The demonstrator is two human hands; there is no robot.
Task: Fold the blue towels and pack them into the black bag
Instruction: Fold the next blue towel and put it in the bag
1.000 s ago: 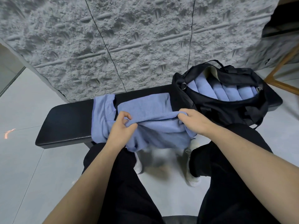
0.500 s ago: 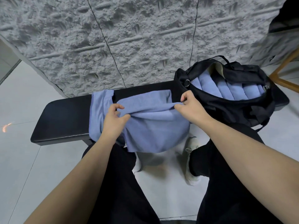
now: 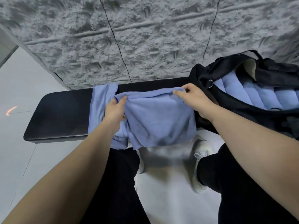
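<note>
A blue towel (image 3: 158, 120) lies doubled over on the black bench (image 3: 61, 113), its lower part hanging over the near edge. My left hand (image 3: 115, 109) pinches its top left corner and my right hand (image 3: 192, 97) pinches the top right corner, both at the far side of the bench. A second blue towel (image 3: 101, 101) lies under it to the left. The black bag (image 3: 242, 110) stands open at the right end of the bench, with several folded blue towels (image 3: 252, 94) lined up inside.
A rough grey wall (image 3: 145, 38) rises right behind the bench. My legs in black trousers (image 3: 123, 183) and white shoes (image 3: 199, 165) are below the bench on a pale tiled floor (image 3: 21, 159). The bench's left part is bare.
Both hands have carried the towel's near edge up and away from me to the far side of the bench, folding the towel over on itself.
</note>
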